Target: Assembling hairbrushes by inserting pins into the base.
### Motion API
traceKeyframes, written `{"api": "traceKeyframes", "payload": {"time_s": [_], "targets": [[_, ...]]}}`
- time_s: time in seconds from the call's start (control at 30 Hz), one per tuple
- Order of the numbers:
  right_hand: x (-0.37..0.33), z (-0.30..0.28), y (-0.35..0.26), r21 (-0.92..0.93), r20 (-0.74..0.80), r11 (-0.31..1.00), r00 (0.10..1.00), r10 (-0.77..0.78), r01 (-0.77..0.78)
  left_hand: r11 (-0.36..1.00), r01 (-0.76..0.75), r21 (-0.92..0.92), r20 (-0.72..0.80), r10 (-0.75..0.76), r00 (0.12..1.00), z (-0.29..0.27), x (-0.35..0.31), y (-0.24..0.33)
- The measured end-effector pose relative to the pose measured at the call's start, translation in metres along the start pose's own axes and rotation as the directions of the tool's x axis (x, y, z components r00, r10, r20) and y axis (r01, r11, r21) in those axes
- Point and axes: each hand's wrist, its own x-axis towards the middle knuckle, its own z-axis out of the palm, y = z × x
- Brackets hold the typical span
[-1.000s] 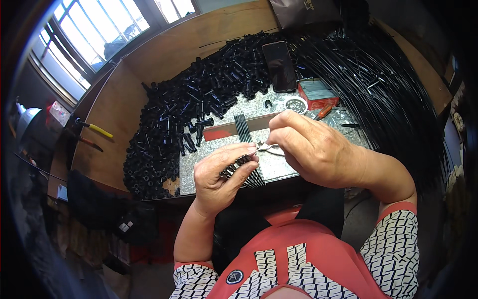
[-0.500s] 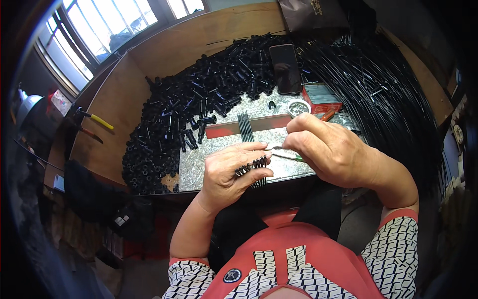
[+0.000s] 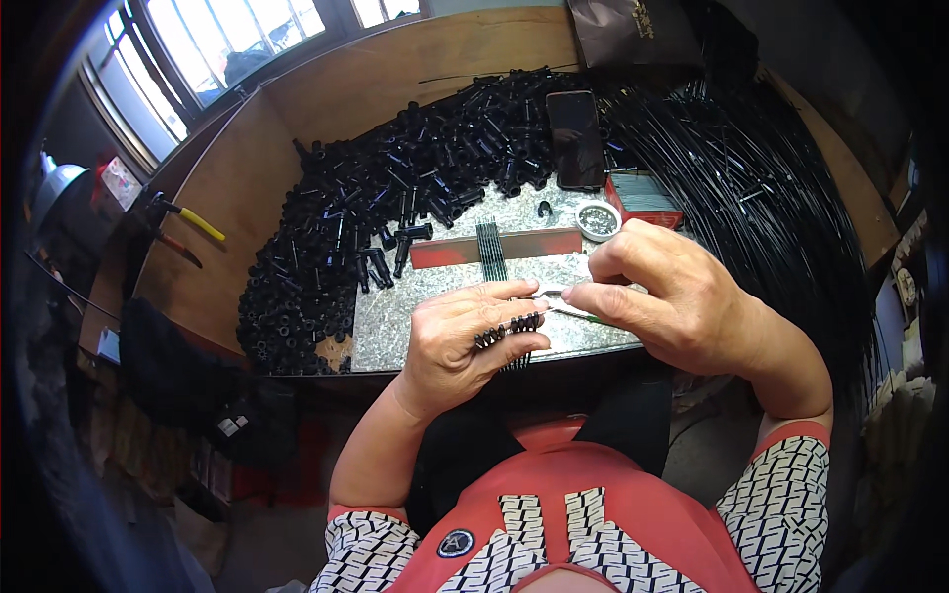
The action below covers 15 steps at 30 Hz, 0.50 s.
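My left hand [image 3: 450, 331] is closed on a bundle of thin black rods [image 3: 491, 252]. A row of small black ends [image 3: 509, 330] shows between its thumb and fingers, and the rods pass under the hand toward a long red bar [image 3: 442, 254]. My right hand [image 3: 682, 296] is pinched close beside the left fingertips; what it holds, if anything, is too small to make out. Just below those fingers lies a metal-jawed hand tool [image 3: 571, 307] with a green handle, partly covered by the right hand.
A metal sheet [image 3: 386, 326] covers the worktop. Black tubular parts [image 3: 395, 158] are heaped at left and back, long black rods [image 3: 741, 168] at right. Beyond my hands are a phone [image 3: 575, 138], a white dish of small metal bits [image 3: 598, 219] and a red box [image 3: 664, 217]. Wooden walls [image 3: 213, 217] enclose the bench.
My right hand has turned slightly and shifted a little to the right, uncovering more of the metal tool. The left hand keeps its hold on the rods. The whole view has shifted slightly.
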Motion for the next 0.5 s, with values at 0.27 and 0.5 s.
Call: {"api": "traceKeyframes", "payload": {"time_s": [0.27,0.5], "targets": [[0.0005,0.0002,0.0001,-0.017,0.011,1.0,1.0,0.009,-0.008,1.0,0.004,-0.027,-0.015,-0.004,1.0,-0.002,-0.0031,-0.0025],[0.001,0.0018,0.0005,-0.023,0.015,1.0,1.0,-0.007,0.008,0.999,0.001,-0.032,-0.017,-0.002,1.0,-0.0013,-0.0042,-0.0063]]}}
